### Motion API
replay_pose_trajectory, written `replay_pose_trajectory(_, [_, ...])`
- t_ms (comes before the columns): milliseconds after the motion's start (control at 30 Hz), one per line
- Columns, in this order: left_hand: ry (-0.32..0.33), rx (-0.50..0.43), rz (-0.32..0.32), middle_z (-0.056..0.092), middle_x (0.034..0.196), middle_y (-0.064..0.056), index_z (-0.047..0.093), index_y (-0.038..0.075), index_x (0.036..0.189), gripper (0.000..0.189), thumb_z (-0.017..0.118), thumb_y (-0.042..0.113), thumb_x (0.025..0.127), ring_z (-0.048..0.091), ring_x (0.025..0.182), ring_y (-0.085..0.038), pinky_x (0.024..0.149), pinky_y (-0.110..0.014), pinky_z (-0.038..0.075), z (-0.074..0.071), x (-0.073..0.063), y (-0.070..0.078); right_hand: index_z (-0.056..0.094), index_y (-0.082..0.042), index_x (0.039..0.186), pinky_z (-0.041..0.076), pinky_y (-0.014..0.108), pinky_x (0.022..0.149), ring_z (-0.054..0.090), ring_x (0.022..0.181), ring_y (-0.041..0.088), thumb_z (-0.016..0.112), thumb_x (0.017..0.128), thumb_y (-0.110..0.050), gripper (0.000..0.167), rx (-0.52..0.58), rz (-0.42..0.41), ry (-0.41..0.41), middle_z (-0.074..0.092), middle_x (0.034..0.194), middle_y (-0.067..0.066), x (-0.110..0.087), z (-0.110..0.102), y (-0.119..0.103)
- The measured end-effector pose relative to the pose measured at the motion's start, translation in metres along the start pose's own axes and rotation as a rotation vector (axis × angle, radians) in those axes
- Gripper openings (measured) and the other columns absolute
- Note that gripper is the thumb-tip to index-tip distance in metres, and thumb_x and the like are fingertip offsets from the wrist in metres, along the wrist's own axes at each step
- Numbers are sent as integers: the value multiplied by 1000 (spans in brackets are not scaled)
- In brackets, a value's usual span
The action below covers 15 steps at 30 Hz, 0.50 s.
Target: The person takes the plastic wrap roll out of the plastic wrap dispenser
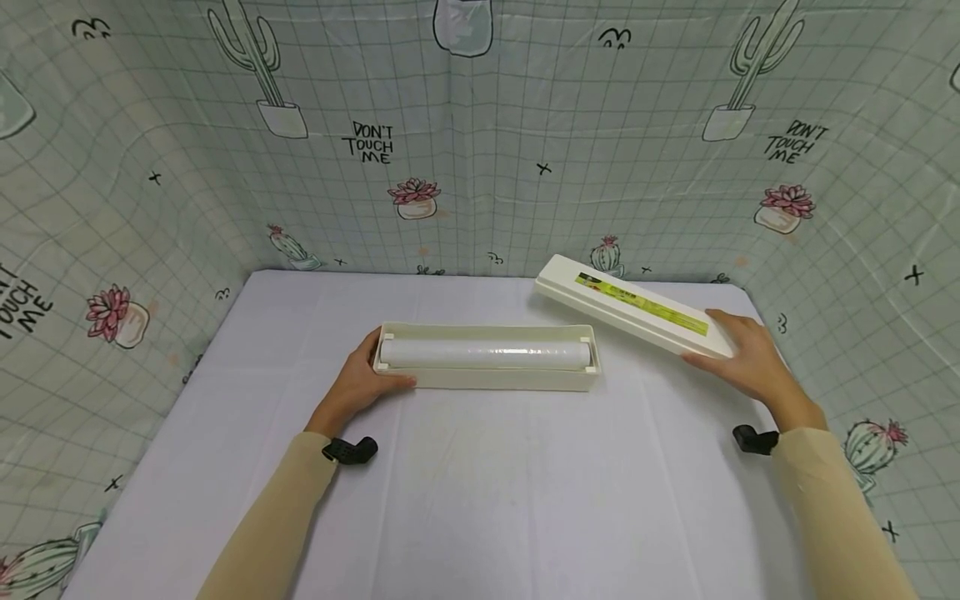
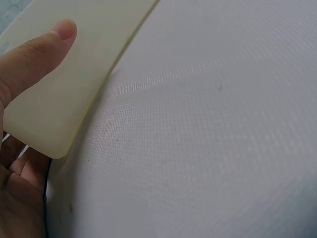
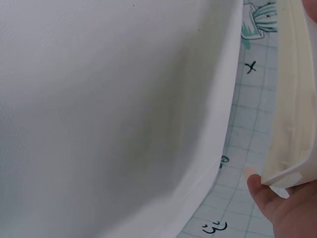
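A long cream-coloured box (image 1: 502, 380) lies lengthwise on the table with its top off. Inside it rests a roll of clear plastic wrap (image 1: 480, 353). My left hand (image 1: 360, 379) grips the box's left end, thumb along the front wall, as the left wrist view also shows with the thumb (image 2: 44, 52) on the pale side. In my right hand (image 1: 750, 358) is the white lid (image 1: 630, 307) with a yellow-green label (image 1: 645, 303), held by its right end and slanting up to the left. The right wrist view shows the lid's hollow underside (image 3: 294, 99) above the table.
A white cloth covers the table (image 1: 480, 483). Behind and at both sides hangs a grid-patterned curtain (image 1: 480, 167) printed with cacti and lettering, close to the table's back edge. A black wrist strap (image 1: 350, 451) sits on the left wrist, another (image 1: 755, 440) on the right.
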<state>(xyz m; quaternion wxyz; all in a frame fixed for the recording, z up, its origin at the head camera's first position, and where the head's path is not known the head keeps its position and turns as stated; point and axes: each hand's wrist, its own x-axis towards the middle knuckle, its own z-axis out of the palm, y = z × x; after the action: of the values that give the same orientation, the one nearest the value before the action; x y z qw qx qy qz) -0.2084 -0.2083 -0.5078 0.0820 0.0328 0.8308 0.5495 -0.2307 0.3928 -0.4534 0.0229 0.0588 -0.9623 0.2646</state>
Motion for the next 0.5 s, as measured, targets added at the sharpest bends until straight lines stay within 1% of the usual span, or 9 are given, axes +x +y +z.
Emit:
replay_pose_trajectory(133, [-4, -9, 4, 42, 157, -16, 17, 16, 166, 114, 91, 24, 81, 47, 135, -37, 116, -56, 36, 0, 0, 0, 40, -4, 157, 29, 67, 97, 37, 133, 54, 80, 86, -48, 92, 14, 7, 10, 43, 149, 37, -4, -1, 5])
replay_pose_trajectory(300, [-6, -14, 1, 40, 158, -18, 15, 16, 167, 113, 90, 22, 82, 46, 136, -38, 116, -57, 35, 0, -1, 2, 43, -1, 155, 30, 64, 95, 41, 129, 54, 82, 86, -41, 89, 38, -13, 57, 47, 146, 38, -9, -2, 12])
replay_pose_trajectory(500, [-16, -37, -20, 37, 159, -22, 13, 11, 166, 111, 87, 11, 83, 43, 138, -42, 118, -58, 32, 1, -3, 8, 44, 0, 154, 31, 62, 93, 41, 127, 53, 83, 85, -40, 88, 43, 6, 90, 48, 145, 37, -14, -3, 17])
